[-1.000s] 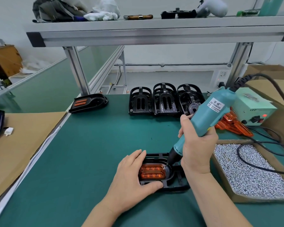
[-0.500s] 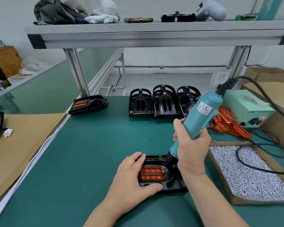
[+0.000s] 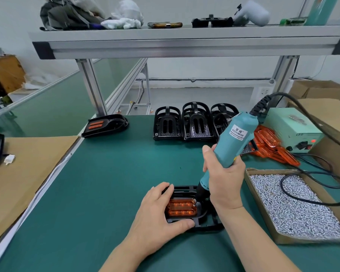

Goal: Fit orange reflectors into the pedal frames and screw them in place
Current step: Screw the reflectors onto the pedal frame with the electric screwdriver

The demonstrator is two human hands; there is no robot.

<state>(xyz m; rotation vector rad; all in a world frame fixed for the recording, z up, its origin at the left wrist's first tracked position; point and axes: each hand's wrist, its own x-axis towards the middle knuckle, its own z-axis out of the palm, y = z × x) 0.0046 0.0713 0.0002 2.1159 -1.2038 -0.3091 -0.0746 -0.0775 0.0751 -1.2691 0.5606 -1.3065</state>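
Orange reflector (image 3: pixel 181 208) sits in the black pedal frame (image 3: pixel 206 222) on the green table (image 3: pixel 106 193), at 6 o'clock in view. The left hand (image 3: pixel 157 216) grips the frame's 9 o'clock end. The right hand (image 3: pixel 224 183) grasps the teal electric screwdriver (image 3: pixel 232 142), tilted toward 1 o'clock, tip at the reflector's 3 o'clock end. A screw tray (image 3: pixel 294 205) lies at 3 o'clock

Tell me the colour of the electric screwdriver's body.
The screwdriver is teal, clearest in the head view.
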